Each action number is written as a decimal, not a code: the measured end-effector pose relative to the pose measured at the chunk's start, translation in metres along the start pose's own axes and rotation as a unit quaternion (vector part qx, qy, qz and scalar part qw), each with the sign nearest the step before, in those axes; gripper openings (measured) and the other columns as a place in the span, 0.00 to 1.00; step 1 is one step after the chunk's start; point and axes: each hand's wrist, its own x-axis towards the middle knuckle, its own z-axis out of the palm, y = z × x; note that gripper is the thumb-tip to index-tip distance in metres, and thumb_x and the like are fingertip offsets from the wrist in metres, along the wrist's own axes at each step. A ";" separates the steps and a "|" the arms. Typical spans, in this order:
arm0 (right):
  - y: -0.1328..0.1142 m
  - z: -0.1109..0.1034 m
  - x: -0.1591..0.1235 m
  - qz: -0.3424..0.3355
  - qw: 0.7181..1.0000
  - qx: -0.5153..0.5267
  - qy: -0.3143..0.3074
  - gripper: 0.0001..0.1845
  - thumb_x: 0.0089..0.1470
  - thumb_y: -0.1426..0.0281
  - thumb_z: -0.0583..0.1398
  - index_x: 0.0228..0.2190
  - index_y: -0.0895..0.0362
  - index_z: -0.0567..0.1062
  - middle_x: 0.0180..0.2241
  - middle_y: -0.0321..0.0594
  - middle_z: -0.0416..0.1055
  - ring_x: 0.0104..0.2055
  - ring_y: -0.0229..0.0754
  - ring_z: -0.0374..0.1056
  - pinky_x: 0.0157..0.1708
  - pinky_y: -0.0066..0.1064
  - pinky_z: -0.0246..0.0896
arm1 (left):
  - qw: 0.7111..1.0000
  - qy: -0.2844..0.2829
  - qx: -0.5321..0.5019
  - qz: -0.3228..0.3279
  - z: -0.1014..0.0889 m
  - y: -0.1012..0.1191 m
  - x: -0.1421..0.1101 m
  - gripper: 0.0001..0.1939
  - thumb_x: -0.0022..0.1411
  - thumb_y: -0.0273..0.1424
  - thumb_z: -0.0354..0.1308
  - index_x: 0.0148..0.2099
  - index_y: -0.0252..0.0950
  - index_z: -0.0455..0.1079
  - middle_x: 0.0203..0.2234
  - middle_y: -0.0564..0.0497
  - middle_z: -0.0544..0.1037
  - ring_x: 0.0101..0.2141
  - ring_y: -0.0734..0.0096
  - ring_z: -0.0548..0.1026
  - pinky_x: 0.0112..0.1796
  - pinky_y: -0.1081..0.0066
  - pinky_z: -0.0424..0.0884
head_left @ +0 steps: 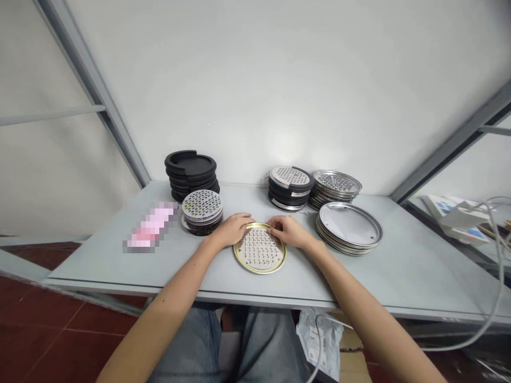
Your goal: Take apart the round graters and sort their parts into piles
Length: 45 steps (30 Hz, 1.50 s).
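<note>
A round, gold-rimmed metal tray (239, 256) lies on the table in front of me, with a round silver grater plate (261, 249) sitting inside its rim. My left hand (236, 227) is closed at the tray's upper left edge, fingers bent over the rim. Across from it, my right hand (290, 231) is closed at the upper right edge, with thumb and fingers together on the rim and the plate's edge. Their fingertips are partly hidden. Left of my left hand stands a stack of round grater plates (202, 204). To the right is a stack of round metal trays (350, 223).
Black ring-shaped holders (191, 173) are stacked at the back left. At the back stand a pile of black holders with grater plates (290, 186) and a pile of trays with graters (336, 186). A blurred pink item (154, 226) lies left on the grey table (99, 266).
</note>
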 end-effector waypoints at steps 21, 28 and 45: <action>-0.002 0.006 0.003 0.026 0.999 0.017 0.027 0.09 0.52 0.68 0.57 0.26 0.57 0.76 0.22 0.35 0.71 0.25 0.36 0.63 0.27 0.27 0.56 | 1.000 0.007 0.000 -0.002 0.001 -0.001 -0.001 0.21 0.62 0.21 0.43 0.51 0.36 0.72 0.53 0.47 0.72 0.55 0.67 0.68 0.57 0.68 0.61; 0.001 -0.003 0.003 -0.004 0.991 0.050 0.125 0.13 0.53 0.64 0.59 0.36 0.59 0.78 0.40 0.46 0.73 0.37 0.41 0.69 0.34 0.30 0.64 | 1.000 0.009 0.004 0.003 0.001 -0.002 0.000 0.21 0.63 0.22 0.43 0.52 0.35 0.72 0.53 0.45 0.72 0.54 0.66 0.68 0.57 0.66 0.62; -0.002 -0.003 0.000 -0.059 0.997 0.024 0.049 0.08 0.49 0.66 0.63 0.27 0.57 0.78 0.42 0.45 0.71 0.43 0.45 0.69 0.49 0.38 0.59 | 1.000 0.006 0.012 -0.008 -0.002 0.001 -0.002 0.21 0.63 0.22 0.43 0.52 0.35 0.71 0.54 0.45 0.71 0.54 0.67 0.68 0.57 0.66 0.62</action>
